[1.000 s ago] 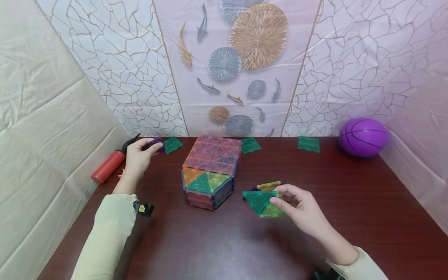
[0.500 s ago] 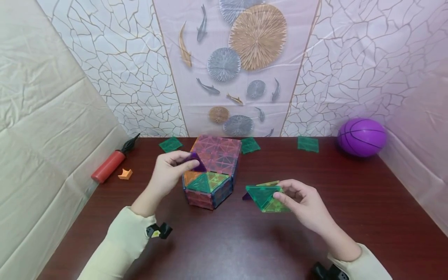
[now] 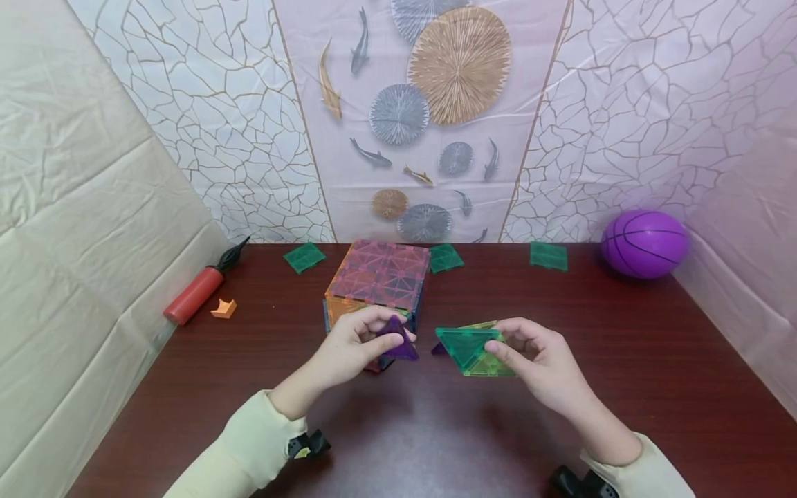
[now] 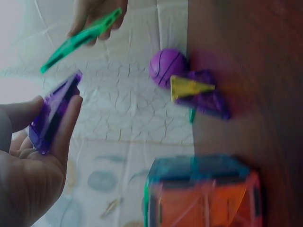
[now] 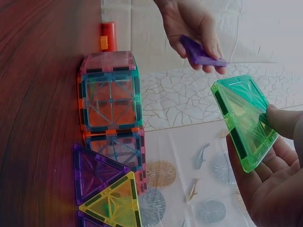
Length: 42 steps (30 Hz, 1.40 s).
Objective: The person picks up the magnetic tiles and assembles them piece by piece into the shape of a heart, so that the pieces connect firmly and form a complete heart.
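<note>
My left hand [image 3: 349, 349] pinches a purple triangular magnetic tile [image 3: 401, 342] between thumb and fingers, in front of a box-like magnetic tile structure [image 3: 382, 273] with a pink top. To its right, my right hand [image 3: 538, 360] holds a green triangular tile [image 3: 461, 344] joined edge to edge with a yellow-green triangular tile [image 5: 246, 118]. A gap separates the two hands' tiles. Behind the right hand's tiles, a yellow triangular tile [image 5: 113, 201] and purple triangular tiles [image 5: 94, 175] stand joined, mostly hidden in the head view. The left hand covers the structure's front.
Green square tiles lie along the back edge: one at left [image 3: 305, 258], one beside the structure [image 3: 445, 258], another farther right [image 3: 548, 256]. A purple ball [image 3: 645, 244] sits back right. At left lie a red hand pump [image 3: 194, 296] and a small orange piece [image 3: 223, 308].
My left hand has brought the purple triangular tile from the back left, over the structure, to near the right hand. The right hand has stayed almost still with its joined tiles.
</note>
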Motion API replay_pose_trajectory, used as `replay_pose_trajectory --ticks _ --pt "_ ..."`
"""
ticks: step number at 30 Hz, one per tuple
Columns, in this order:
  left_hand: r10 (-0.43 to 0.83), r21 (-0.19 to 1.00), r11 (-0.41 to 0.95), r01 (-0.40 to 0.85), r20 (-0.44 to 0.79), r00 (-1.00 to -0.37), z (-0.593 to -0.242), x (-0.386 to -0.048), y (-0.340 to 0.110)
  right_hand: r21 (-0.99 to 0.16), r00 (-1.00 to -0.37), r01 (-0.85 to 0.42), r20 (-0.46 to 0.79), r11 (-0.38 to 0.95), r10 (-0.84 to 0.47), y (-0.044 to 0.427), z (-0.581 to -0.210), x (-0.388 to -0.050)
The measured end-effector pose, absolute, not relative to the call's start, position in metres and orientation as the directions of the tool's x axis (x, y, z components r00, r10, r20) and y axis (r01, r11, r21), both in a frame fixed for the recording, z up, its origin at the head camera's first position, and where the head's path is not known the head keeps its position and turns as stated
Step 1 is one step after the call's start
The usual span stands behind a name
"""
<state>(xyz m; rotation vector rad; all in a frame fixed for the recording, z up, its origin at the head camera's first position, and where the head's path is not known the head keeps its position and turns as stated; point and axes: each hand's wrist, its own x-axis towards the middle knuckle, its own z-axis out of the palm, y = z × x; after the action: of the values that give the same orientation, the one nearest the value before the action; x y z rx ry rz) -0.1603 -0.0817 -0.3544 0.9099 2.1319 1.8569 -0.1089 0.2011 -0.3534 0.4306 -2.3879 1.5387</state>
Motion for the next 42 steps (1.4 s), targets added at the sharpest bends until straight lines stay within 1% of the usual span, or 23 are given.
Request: replay_pose_trajectory --ticks 6,12,18,22,25,30,35,42 --pt "0.580 0.954 -0.023 0.300 0.257 -0.773 -0.362 -0.152 -0.066 -0.847 -0.921 -0.385 0.375 0.365 -0.102 0.197 -0.356 -0.108" --pt "0.587 0.961 0.021 0.275 0.211 -0.782 -0.368 -0.147 -0.056 -0.844 -0.921 -0.388 0.375 0.370 -0.109 0.195 -0.358 -0.107" --pt "0.553 0.948 0.089 0.306 0.208 -0.806 -0.370 -0.143 -0.048 -0.851 -0.936 -0.353 0.325 0.388 -0.137 0.194 -0.359 -0.107" --pt "0.548 0.951 0.083 0.298 0.207 -0.811 -0.371 -0.141 -0.042 -0.840 -0.938 -0.346 0.312 0.417 -0.149 0.197 -0.362 -0.108" --pt "0.549 0.955 0.089 0.284 0.191 -0.814 -0.376 -0.141 -0.038 -0.833 -0.933 -0.360 0.311 0.421 -0.181 0.202 -0.365 -0.111" --pt "0.550 0.952 0.125 0.280 0.168 -0.818 -0.389 -0.141 -0.027 -0.830 -0.919 -0.379 0.286 0.408 -0.271 0.214 -0.371 -0.118" --pt "0.555 0.914 0.213 0.346 0.179 -0.812 -0.403 -0.143 -0.015 -0.781 -0.915 -0.382 0.243 0.494 -0.324 0.228 -0.383 -0.128" --pt "0.556 0.811 0.357 0.464 0.215 -0.803 -0.417 -0.151 0.004 -0.716 -0.927 -0.345 0.161 0.607 -0.337 0.245 -0.399 -0.141"
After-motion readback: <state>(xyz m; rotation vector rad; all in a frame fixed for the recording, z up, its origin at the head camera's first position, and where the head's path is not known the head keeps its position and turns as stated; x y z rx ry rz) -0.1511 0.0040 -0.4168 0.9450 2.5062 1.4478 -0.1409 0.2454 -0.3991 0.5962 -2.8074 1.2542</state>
